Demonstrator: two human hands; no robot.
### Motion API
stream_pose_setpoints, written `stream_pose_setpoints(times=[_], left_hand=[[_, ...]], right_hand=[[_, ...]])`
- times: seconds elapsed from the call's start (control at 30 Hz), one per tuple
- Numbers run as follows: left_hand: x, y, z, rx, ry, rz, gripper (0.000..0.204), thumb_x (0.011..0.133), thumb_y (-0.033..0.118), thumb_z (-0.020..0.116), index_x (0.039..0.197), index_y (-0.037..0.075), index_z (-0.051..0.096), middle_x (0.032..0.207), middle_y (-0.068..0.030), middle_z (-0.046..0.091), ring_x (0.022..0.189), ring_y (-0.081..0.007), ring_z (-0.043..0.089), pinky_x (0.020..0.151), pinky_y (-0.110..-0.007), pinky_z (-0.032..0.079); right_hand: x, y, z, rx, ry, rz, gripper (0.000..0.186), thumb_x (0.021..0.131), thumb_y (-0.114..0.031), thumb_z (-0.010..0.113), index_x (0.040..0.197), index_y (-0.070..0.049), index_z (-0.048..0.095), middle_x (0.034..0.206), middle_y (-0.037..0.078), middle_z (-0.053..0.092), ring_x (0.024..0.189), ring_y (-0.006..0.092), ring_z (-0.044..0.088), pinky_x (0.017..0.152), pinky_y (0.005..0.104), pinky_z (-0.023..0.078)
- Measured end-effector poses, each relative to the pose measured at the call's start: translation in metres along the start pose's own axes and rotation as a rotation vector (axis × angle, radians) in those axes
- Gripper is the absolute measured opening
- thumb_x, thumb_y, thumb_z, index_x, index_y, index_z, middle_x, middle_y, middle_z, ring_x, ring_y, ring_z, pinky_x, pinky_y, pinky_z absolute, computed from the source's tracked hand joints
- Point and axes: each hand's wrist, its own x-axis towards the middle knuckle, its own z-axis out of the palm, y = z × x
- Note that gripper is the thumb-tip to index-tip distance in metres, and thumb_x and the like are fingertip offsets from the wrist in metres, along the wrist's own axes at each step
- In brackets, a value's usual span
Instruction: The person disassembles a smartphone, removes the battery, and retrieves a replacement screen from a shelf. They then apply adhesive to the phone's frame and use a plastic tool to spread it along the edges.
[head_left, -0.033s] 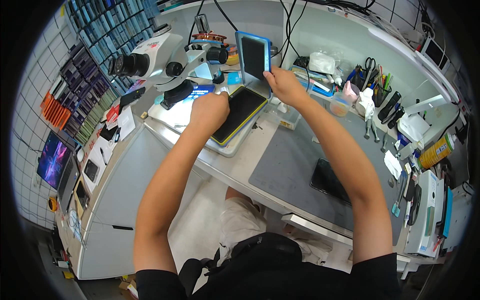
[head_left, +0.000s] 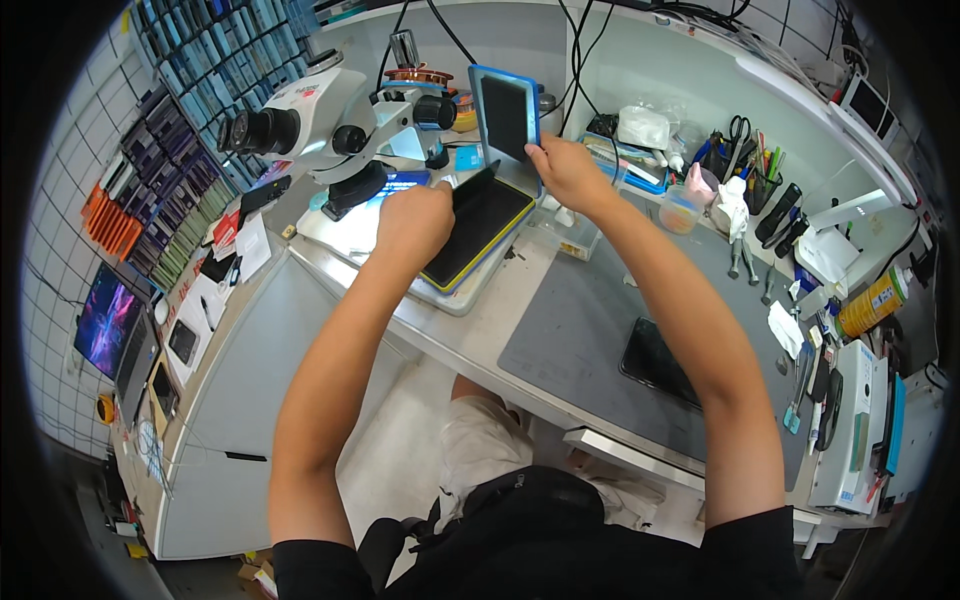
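Note:
My right hand (head_left: 570,172) is closed on the right edge of an upright blue-framed panel (head_left: 507,112) with a dark rectangle in its middle. My left hand (head_left: 415,222) is closed at the left side of a dark, flat, yellow-rimmed slab (head_left: 482,235) in front of that panel. Between the left fingers is a thin dark sheet (head_left: 474,187), tilted up from the slab's surface; its lower part is hidden by the hand. Beneath the slab lies a pale, rounded base (head_left: 465,298). Whether the panel is joined to the base, I cannot tell.
A white microscope (head_left: 330,120) stands just left of my hands. On the grey mat (head_left: 570,330) lies a black phone (head_left: 655,358), under my right forearm. Clear plastic boxes (head_left: 575,235), tools and a yellow can (head_left: 870,305) line the right side.
The thin dark sheet now shows tilted up at my left fingers, where the slab looked flat before. My left hand has shifted slightly left; the right hand and panel have hardly moved.

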Motion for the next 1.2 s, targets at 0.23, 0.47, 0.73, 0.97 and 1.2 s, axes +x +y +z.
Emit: stream_pose_setpoints(times=[0.23,0.47,0.73,0.97,1.2], left_hand=[[-0.072,0.001,-0.081,-0.460,0.174,-0.132,0.019,0.086,0.017,0.068,0.092,0.000,0.072,0.069,-0.0170,0.068,0.063,-0.0263,0.067,0.061,-0.039,0.051],[-0.109,-0.025,-0.089,-1.372,0.008,-0.248,0.024,0.095,0.015,0.066,0.109,-0.004,0.069,0.092,-0.0020,0.071,0.079,-0.0056,0.062,0.070,-0.022,0.049],[-0.024,-0.006,-0.029,-1.317,-0.200,-0.240,0.025,0.097,0.019,0.064,0.105,-0.003,0.071,0.090,-0.0031,0.072,0.075,-0.0072,0.062,0.069,-0.024,0.049],[0.028,-0.035,0.031,-1.174,-0.381,-0.349,0.024,0.093,0.017,0.064,0.102,-0.004,0.071,0.087,-0.0076,0.073,0.074,-0.0130,0.066,0.072,-0.027,0.052],[0.039,-0.038,0.019,-0.439,-0.401,-0.230,0.043,0.085,0.038,0.073,0.101,-0.003,0.074,0.089,-0.0142,0.074,0.080,-0.0210,0.070,0.077,-0.033,0.053]], right_hand=[[-0.009,-0.020,0.002,-0.028,-0.039,0.008,0.027,0.101,-0.022,0.053,0.115,-0.004,0.067,0.102,0.023,0.069,0.095,0.0448,0.065,0.083,0.0517,0.051],[-0.026,-0.033,0.025,-0.222,-0.247,-0.211,0.044,0.089,-0.026,0.068,0.130,-0.009,0.066,0.121,0.015,0.067,0.114,0.0343,0.064,0.097,0.0433,0.053],[-0.043,-0.037,-0.023,-0.231,-0.514,-0.112,0.056,0.083,-0.020,0.075,0.134,-0.002,0.060,0.142,0.019,0.053,0.130,0.0364,0.053,0.111,0.0418,0.044],[-0.083,-0.019,-0.092,-0.242,-0.451,-0.045,0.044,0.090,-0.014,0.069,0.133,-0.007,0.061,0.141,0.015,0.054,0.127,0.0349,0.055,0.107,0.0413,0.046],[-0.141,-0.008,-0.138,-0.269,-0.399,-0.051,0.038,0.091,-0.014,0.068,0.128,-0.006,0.064,0.136,0.014,0.057,0.125,0.0336,0.056,0.104,0.0425,0.048]])
